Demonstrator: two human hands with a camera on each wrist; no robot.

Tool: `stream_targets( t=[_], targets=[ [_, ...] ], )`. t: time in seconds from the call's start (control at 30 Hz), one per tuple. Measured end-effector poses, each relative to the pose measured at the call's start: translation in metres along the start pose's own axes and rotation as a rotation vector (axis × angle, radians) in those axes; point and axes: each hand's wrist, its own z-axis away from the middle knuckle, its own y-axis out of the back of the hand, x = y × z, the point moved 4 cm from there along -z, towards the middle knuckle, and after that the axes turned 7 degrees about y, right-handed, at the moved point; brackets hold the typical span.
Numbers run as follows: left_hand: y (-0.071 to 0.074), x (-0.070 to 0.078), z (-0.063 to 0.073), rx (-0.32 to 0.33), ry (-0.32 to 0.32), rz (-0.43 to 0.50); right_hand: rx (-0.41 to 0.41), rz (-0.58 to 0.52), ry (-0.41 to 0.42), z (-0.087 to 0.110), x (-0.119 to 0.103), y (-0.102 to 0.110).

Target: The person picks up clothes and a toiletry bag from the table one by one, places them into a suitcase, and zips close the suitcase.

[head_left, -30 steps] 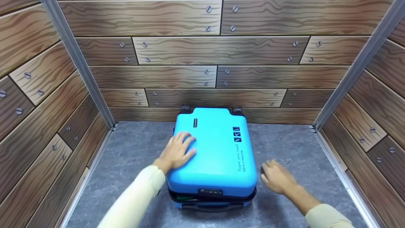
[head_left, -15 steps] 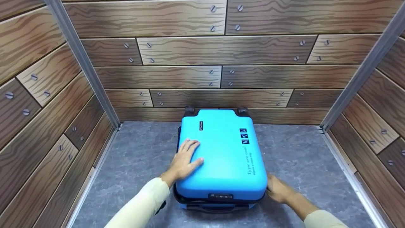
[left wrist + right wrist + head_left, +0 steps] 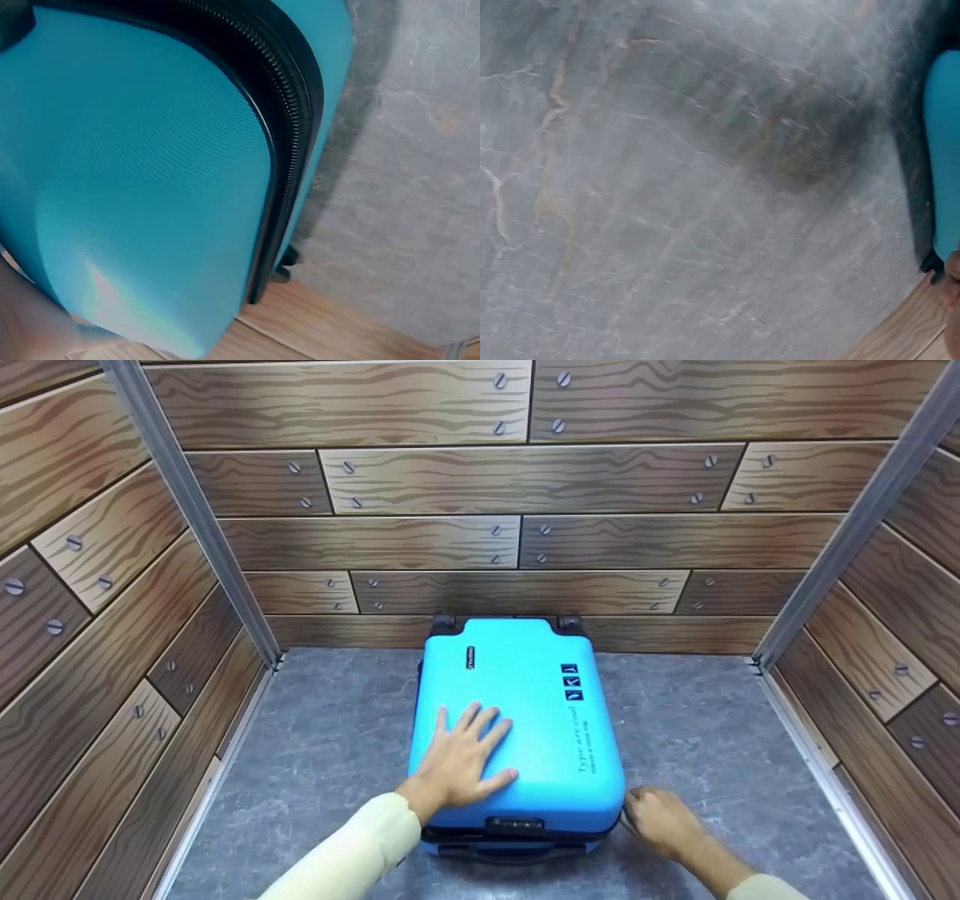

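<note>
Blue suitcase (image 3: 534,735) with "Type are cool" lettering (image 3: 577,739)

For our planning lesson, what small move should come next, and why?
Perhaps slide the right hand along the zip around the blue suitcase: that hand sits at its near right edge, and the left hand, spread on top, can steady it. Any grip is hidden.

1. Right hand (image 3: 664,821): fingertips hidden against the suitcase (image 3: 525,750), on the side facing the floor's right edge; grip unclear.
2. Left hand (image 3: 26,319): mostly cut off in the left wrist view.
3. Label (image 3: 470,658): too small to read.
4. Floor (image 3: 697,720): near edge cut off.
</note>
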Motion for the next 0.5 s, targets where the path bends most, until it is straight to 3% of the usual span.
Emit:
stream_targets(
  t=[0.1,0.27,0.5],
  targets=[
    [-0.002,0.004,0.001,0.008,-0.02,-0.034,0.127,0.038,0.078,0.006,-0.007,-0.001],
    [-0.004,0.004,0.001,0.032,0.015,-0.026,0.309,0.1,0.151,0.016,-0.015,-0.006],
    [-0.008,0.005,0.002,0.066,0.077,-0.003,0.398,0.171,0.222,0.027,-0.032,-0.011]
  ],
)
